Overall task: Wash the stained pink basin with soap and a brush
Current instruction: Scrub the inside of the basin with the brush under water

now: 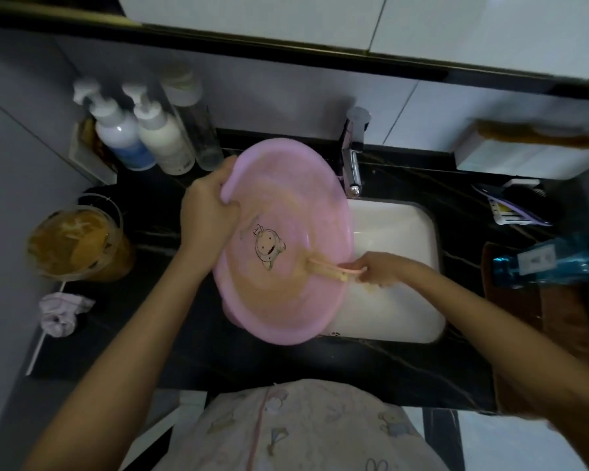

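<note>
Scrubbing looks partway done. The pink basin [279, 185] is held tilted over the white sink [395, 232], set toward the right of the dark, veined bench [252, 362]. Brownish smears streak its glossy plastic inside around a printed cartoon figure, so more brushing and a rinse seem to be left. The left hand [206, 212] has its grip curled round the rim on the far-left side. The right hand [380, 268] has its grip closed on the thin pink handle of the brush [323, 268], whose stained head lies against the basin's floor. No suds show plainly. The basin is round and shallow, the sink rectangular and glazed.
</note>
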Demonstrator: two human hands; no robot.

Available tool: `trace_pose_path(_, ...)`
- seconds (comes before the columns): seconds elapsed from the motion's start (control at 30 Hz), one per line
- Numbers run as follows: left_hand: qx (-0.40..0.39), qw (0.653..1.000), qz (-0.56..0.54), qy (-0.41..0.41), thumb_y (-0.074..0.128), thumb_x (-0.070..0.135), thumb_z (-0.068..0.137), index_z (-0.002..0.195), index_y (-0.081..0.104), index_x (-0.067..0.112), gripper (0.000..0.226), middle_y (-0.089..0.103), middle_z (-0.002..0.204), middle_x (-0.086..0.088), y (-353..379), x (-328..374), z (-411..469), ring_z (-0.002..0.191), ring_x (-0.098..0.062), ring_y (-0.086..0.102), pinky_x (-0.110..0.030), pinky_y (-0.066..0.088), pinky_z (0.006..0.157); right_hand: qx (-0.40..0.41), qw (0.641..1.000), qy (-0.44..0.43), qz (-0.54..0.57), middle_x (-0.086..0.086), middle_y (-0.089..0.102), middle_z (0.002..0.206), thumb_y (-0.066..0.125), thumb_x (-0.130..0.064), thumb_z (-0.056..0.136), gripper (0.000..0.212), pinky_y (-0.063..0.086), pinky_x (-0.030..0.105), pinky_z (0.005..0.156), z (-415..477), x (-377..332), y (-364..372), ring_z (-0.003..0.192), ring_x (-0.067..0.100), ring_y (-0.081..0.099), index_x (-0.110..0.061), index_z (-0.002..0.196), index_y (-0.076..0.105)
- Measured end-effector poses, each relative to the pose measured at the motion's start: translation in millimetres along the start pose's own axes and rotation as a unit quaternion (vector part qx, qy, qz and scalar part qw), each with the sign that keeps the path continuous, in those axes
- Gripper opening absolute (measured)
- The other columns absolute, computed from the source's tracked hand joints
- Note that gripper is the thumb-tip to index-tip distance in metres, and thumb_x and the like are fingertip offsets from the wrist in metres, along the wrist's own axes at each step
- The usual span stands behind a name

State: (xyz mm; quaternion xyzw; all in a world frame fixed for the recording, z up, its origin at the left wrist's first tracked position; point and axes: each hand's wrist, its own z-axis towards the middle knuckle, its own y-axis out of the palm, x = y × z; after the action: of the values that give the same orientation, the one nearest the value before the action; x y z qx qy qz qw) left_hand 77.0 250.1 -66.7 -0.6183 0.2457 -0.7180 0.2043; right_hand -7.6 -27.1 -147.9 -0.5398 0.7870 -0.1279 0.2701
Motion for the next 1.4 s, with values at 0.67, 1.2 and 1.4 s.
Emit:
trace_pose_path(0.67, -0.054, 0.997, 0.034, 0.047, 0.046, -0.012, 0.066, 0.134, 0.05, 0.017, 0.074, 0.062, 0.125, -0.004, 6, 33, 17, 0.11, -0.02, 0.059, -0.018, 0.044, 0.084, 0.046, 0.98, -0.087, 0.175, 0.009, 0.05, 0.138, 0.037, -0.009, 0.097, 0.051, 0.038, 0.02, 0.095, -12, -53, 87, 0.117, 0.02, 0.053, -0.031, 0.142, 0.037)
trace_pose_path(1.2, -0.066, 0.995, 0.054, 0.055, 0.045, -0.011, 0.066, 0.135, 0.05, 0.02, 0.076, 0.063, 0.122, -0.001, 4, 31, 16, 0.101, -0.021, 0.062, -0.027, 0.05, 0.076, 0.141, 0.99, 0.003, 0.022, 0.01, 0.055, 0.13, 0.043, -0.019, 0.095, 0.049, 0.041, 0.028, 0.076, 22, -9, 9, 0.105, 0.028, 0.06, -0.041, 0.139, 0.041)
trace_pose_path(1.4, -0.07, 0.995, 0.061, 0.045, 0.046, -0.01, 0.067, 0.136, 0.049, 0.022, 0.075, 0.064, 0.121, -0.004, 4, 33, 15, 0.101, -0.023, 0.061, -0.023, 0.045, 0.074, 0.36, 0.915, -0.016, -0.183, 0.011, 0.051, 0.132, 0.035, -0.024, 0.101, 0.05, 0.043, 0.033, 0.076, 27, -19, -56, 0.105, 0.031, 0.06, -0.049, 0.143, 0.025)
